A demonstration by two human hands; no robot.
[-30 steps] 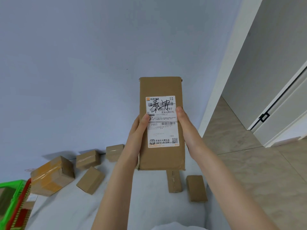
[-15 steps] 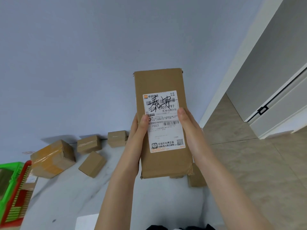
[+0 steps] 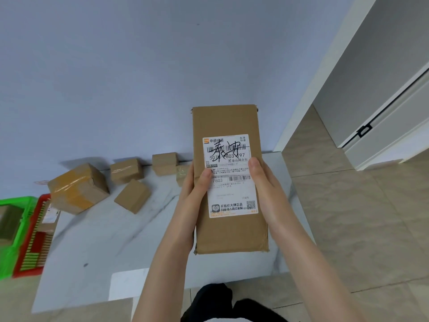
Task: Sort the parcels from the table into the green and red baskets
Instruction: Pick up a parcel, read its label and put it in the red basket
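Leftward, parcels (image 3: 47, 219) inside red basket (image 3: 27, 271)

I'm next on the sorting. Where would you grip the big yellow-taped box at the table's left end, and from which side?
Probably with two hands from above, one palm on each of the opposite side faces of the big yellow-taped box. It looks too wide for one hand, sits skewed on the table, and its top flap seems partly split, so avoid lifting by the flaps.
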